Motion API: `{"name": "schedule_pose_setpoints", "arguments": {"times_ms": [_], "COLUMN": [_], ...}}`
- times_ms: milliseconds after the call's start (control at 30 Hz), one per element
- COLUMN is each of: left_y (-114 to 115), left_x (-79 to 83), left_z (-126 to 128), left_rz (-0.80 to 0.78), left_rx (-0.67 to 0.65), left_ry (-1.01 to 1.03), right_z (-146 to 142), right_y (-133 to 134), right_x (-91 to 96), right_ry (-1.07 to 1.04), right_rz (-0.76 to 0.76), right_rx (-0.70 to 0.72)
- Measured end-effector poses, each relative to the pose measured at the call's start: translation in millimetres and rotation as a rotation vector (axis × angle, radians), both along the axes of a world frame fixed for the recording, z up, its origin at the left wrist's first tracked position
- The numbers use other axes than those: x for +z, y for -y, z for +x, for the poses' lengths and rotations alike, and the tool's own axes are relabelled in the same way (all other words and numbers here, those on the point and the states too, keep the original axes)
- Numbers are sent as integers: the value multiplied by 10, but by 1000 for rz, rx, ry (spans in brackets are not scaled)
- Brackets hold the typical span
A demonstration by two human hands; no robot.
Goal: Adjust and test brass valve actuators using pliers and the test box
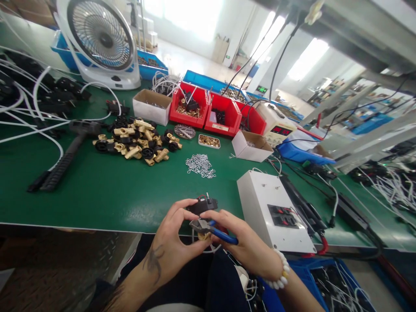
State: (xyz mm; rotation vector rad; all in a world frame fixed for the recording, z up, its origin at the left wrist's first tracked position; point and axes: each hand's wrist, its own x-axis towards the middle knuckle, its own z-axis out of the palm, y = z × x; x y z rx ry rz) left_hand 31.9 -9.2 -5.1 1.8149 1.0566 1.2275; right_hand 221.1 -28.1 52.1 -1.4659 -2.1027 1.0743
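Left hand (172, 242), palm toward the body, closes its grip on a small black part (202, 205) at the tabletop (107, 195) edge. Right hand (247, 249), wrist bent inward, grips blue-handled pliers (211, 227) just beneath that part.

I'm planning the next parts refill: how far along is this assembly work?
Finished pieces: none I can pick out. In hand: the left hand holds a small black part while the right hand works blue-handled pliers at it. Left: a large pile of brass fittings still lies loose on the green table.

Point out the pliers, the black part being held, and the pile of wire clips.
pliers (212, 228), head view, on the blue handle
black part (203, 205), head view, its top face
wire clips (200, 166), head view, middle of the pile
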Motion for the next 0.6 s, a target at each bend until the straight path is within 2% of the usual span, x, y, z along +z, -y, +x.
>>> {"name": "schedule_pose_setpoints", "arguments": {"times_ms": [233,367,467,600], "left_y": [-20,-21,-15,-17], "left_x": [-32,-47,-43,-50], "left_z": [-18,-30,-27,-29], "left_rz": [-45,-97,-101,-126], "left_rx": [-14,-10,-9,-16], "left_ry": [38,25,22,30], "right_z": [-73,-6,83,136], "right_y": [46,90,115,129], "right_x": [-17,104,160,194], "right_ry": [-26,-24,78,267], "right_rz": [170,295,371,254], "right_rx": [-73,-305,-436,-333]}}
